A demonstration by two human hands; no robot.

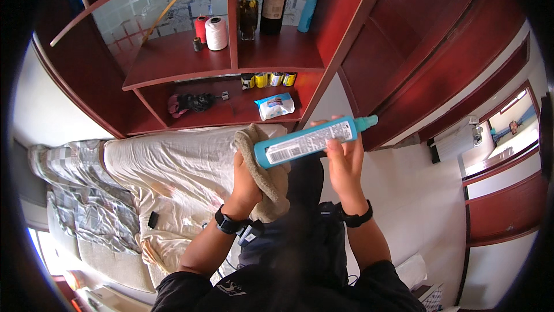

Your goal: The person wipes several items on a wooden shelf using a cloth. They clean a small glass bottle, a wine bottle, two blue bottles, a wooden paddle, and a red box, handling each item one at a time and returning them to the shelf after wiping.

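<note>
My right hand grips a teal spray bottle near its nozzle end, thumb across the white printed label. The bottle lies almost level, its nozzle pointing right. A beige-brown cloth is bunched in my left hand and meets the bottle's base; some of the left fingers are hidden behind the cloth. Both hands are in front of a dark red wooden shelf unit. On its upper right shelf stand a dark wine bottle, a gold-capped glass bottle and another teal bottle.
White thread and red thread spools stand on the upper left shelf. Below lie a wipes packet, several yellow-labelled packs and a black bundle. A sheet-covered sofa is at left, a red door at right.
</note>
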